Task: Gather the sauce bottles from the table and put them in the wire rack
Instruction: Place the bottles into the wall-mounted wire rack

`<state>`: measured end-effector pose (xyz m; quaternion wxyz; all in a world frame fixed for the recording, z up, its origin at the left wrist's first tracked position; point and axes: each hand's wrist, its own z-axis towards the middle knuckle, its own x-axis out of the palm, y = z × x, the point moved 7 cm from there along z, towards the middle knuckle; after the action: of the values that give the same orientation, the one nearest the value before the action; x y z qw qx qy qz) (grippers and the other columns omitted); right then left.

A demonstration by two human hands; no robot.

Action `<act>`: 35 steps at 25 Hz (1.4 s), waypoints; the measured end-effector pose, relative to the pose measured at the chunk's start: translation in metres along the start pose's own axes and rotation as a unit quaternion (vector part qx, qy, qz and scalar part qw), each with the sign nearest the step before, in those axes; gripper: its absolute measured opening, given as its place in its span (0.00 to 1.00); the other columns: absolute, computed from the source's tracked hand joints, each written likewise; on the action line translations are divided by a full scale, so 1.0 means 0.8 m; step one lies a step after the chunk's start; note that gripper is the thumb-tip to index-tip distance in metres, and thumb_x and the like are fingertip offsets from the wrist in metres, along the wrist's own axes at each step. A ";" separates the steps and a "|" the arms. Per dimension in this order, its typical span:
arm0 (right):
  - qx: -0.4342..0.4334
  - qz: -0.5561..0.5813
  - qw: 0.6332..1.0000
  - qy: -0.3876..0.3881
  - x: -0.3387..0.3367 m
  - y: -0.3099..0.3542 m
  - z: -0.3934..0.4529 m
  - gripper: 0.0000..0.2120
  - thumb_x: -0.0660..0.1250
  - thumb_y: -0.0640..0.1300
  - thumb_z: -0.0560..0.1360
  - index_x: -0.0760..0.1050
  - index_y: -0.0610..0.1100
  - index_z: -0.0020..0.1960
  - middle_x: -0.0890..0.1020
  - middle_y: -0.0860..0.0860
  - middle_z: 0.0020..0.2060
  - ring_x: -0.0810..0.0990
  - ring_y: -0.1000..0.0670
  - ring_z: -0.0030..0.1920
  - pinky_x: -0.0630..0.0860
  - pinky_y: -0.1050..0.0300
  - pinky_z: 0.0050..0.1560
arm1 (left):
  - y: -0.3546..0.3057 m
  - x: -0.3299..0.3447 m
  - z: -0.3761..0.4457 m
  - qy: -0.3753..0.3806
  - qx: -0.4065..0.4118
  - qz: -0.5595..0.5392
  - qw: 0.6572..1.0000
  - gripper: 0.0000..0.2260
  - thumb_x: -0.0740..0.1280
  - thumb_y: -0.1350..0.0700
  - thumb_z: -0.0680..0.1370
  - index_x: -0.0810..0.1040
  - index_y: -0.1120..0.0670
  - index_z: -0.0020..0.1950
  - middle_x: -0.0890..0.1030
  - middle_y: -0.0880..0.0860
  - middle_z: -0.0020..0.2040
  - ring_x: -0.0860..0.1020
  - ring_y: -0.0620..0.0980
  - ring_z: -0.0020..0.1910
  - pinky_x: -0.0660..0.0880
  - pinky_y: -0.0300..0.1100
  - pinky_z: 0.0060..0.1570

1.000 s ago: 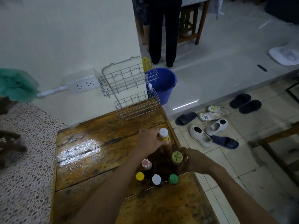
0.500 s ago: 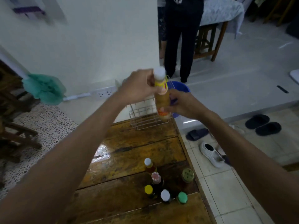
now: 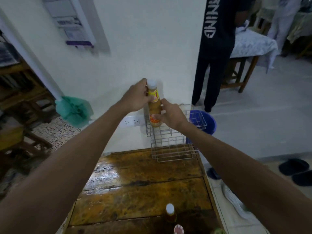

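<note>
A tall sauce bottle point(image 3: 154, 105) with amber contents, a white cap and a yellow-red label stands upright in the air, its base at the upper tier of the two-tier wire rack point(image 3: 173, 149). My left hand point(image 3: 137, 97) grips its neck and my right hand point(image 3: 170, 114) grips its lower body. On the wooden table point(image 3: 135, 191), at the near edge, a small white-capped bottle point(image 3: 170, 212) and a red-white capped bottle point(image 3: 178, 230) show; the other bottles are cut off below the frame.
The rack stands at the table's far right corner against the white wall. A blue bucket point(image 3: 205, 120) sits behind it on the floor. A person in dark clothes point(image 3: 214, 53) stands beyond. Shoes point(image 3: 293, 168) lie on the floor at right; a green mop point(image 3: 72, 110) leans at left.
Both hands have carried the tall bottle farther out and down to the rack's upper tier. The view has tilted up, so most bottles on the table have left the frame.
</note>
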<state>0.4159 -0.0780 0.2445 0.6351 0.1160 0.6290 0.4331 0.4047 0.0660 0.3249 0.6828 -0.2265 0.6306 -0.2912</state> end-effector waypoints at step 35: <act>0.051 0.007 0.999 -0.015 -0.013 -0.051 -0.068 0.35 0.78 0.54 0.71 0.68 0.52 0.73 0.81 0.50 0.62 0.83 0.52 0.51 0.81 0.57 0.50 | 0.068 0.035 -0.101 -0.166 -0.145 0.013 0.975 0.38 0.80 0.34 0.66 0.70 0.53 0.66 0.78 0.52 0.61 0.79 0.53 0.58 0.79 0.54 0.55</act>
<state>0.3847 -0.1311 0.2136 0.6346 0.1589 0.6398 0.4034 0.3317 0.0912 0.2595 0.7416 -0.3605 0.5466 -0.1461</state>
